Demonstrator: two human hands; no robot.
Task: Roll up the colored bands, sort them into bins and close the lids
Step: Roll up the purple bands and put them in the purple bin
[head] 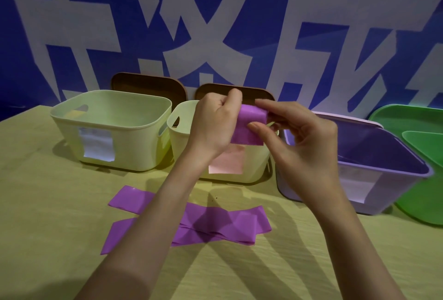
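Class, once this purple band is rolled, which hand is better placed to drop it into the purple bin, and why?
Probably the right hand. It pinches the purple band together with the left hand, but it is on the side nearer the open purple bin, so the left would have to cross over.

Table with yellow-green cloth (48, 239): purple bands (215, 223) centre frame; behind, two pale-green bins (112, 129) (179, 136), purple bin (374, 179), green bin (422, 203) far right.

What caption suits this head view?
Both hands roll a purple band above open bins, more bands waiting.
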